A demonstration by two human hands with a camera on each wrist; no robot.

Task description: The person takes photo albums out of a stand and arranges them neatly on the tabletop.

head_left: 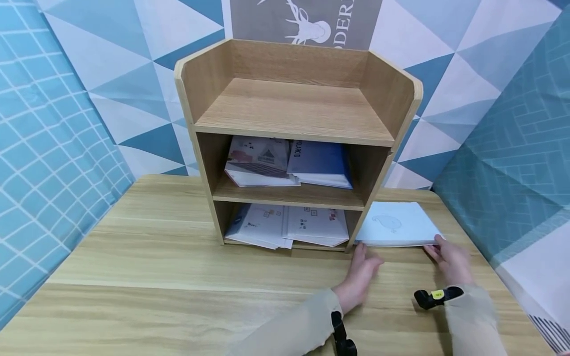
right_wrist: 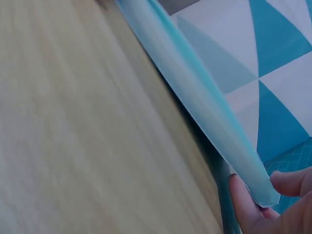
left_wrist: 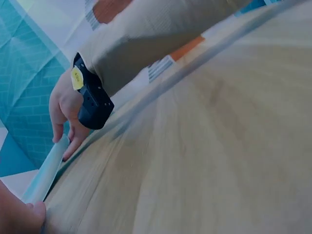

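A light blue book (head_left: 394, 223) with a faint line drawing on its cover lies to the right of the wooden shelf. My right hand (head_left: 453, 261) pinches its near right corner, thumb above and fingers below; the right wrist view shows this grip on the book's edge (right_wrist: 195, 92). By the near left corner, next to the shelf's foot, is my left hand (head_left: 354, 283). Its fingers reach forward to the book's edge and its thumb stands apart. In the left wrist view only part of the left hand (left_wrist: 22, 212) shows, beside the book's end (left_wrist: 46, 170).
The wooden shelf (head_left: 294, 106) stands at the back of the table (head_left: 147, 277). Books and booklets fill its middle compartment (head_left: 285, 198) and its lower one, with some (head_left: 260, 225) jutting past the front. Patterned cloth (head_left: 507, 163) borders the table's right side.
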